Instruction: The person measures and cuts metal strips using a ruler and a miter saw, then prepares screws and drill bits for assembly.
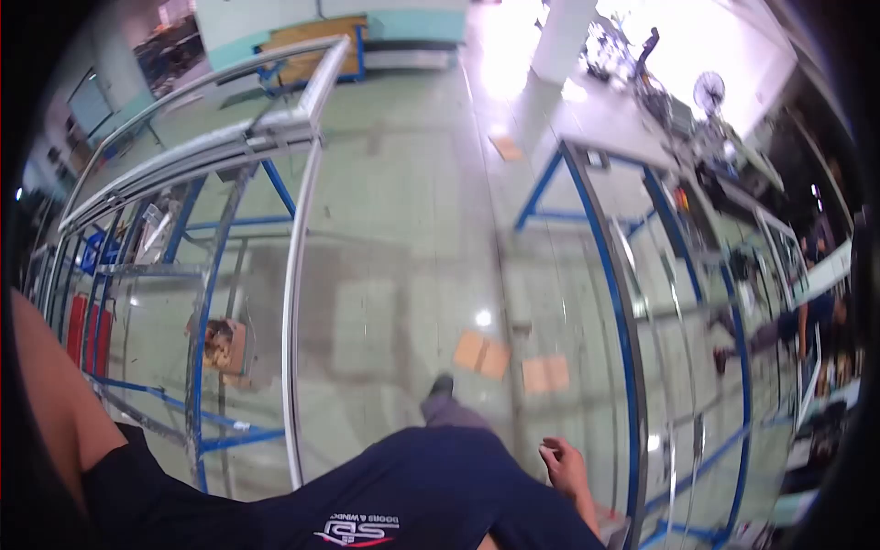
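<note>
My right hand [565, 466] hangs low at my right side with its fingers curled in. A small pale spot shows at the fingertips, too blurred to name. The nearest thing to it is a blue and dark metal stand [612, 266] on the right, apart from the hand. My left arm [55, 403] reaches out at the left edge, and the hand itself is out of view. On that side, a white window or door frame [291, 302] rests on blue metal stands [206, 321].
Cardboard pieces [481, 355] lie on the tiled floor ahead of my foot [443, 385]. A box [225, 348] of scraps sits under the left stand. Another person [797, 321] is at the far right. A fan [709, 90] and machinery stand at the back right, near a pillar [564, 41].
</note>
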The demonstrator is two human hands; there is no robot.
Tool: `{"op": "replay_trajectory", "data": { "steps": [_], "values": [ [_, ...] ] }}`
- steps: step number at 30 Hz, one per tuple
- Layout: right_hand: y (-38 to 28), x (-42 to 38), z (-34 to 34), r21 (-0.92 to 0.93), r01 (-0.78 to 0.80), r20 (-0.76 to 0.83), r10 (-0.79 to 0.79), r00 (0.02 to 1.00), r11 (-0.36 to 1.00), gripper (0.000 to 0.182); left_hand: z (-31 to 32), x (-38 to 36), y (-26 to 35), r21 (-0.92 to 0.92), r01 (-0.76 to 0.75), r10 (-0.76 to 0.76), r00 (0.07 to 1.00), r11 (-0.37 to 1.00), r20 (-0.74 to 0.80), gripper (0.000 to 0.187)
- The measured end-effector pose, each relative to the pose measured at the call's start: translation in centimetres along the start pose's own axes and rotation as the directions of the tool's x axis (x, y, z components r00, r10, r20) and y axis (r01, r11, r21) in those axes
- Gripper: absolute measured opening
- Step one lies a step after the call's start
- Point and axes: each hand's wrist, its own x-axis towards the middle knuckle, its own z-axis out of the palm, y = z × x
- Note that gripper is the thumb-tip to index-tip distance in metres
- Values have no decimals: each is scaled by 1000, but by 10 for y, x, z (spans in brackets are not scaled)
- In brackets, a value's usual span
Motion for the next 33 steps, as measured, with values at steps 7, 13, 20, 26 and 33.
{"op": "replay_trajectory", "data": {
  "steps": [7,13,20,26,33],
  "values": [
    [-300,341,-98,-258,490,22,-502,865,833,31,174,104,-174,-135,129,-121,990,982,66,41],
    [-429,638,-58,-431,582,202,-555,807,689,31,296,162,-353,-129,243,-238,970,961,47,41],
    [-412,791,40,-397,292,440,-99,893,870,42,415,280,-579,-100,319,-315,948,942,49,41],
    [-481,972,78,-420,188,467,34,884,888,37,534,377,-750,-63,360,-356,933,931,55,41],
    [-689,1315,47,-531,520,456,-292,841,669,32,652,503,-942,-6,421,-421,907,907,29,41]
  ]
}}
